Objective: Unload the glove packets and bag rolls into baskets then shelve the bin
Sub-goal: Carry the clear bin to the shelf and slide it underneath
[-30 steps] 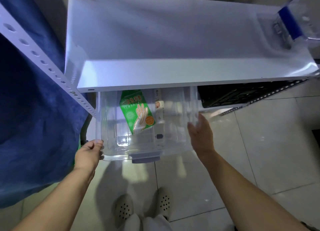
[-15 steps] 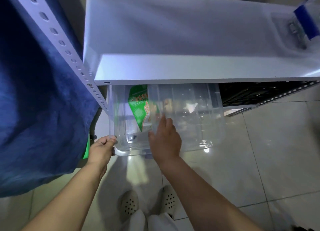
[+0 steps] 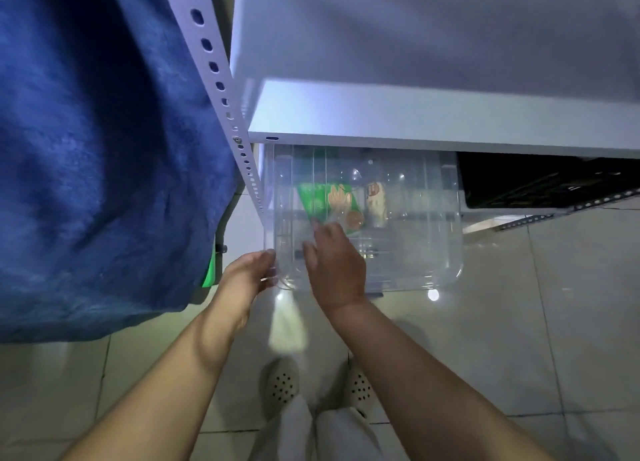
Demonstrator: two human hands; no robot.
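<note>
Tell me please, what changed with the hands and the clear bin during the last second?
The right hand left the bin's right side and moved left, over the clear bin, reaching toward the green glove packet. The left hand stayed gripping the bin's front-left corner; the packet is not yet held.

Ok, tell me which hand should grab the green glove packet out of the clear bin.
Right hand: it reaches into the clear bin, fingertips beside the green glove packet. The left hand grips the bin's corner.
</note>
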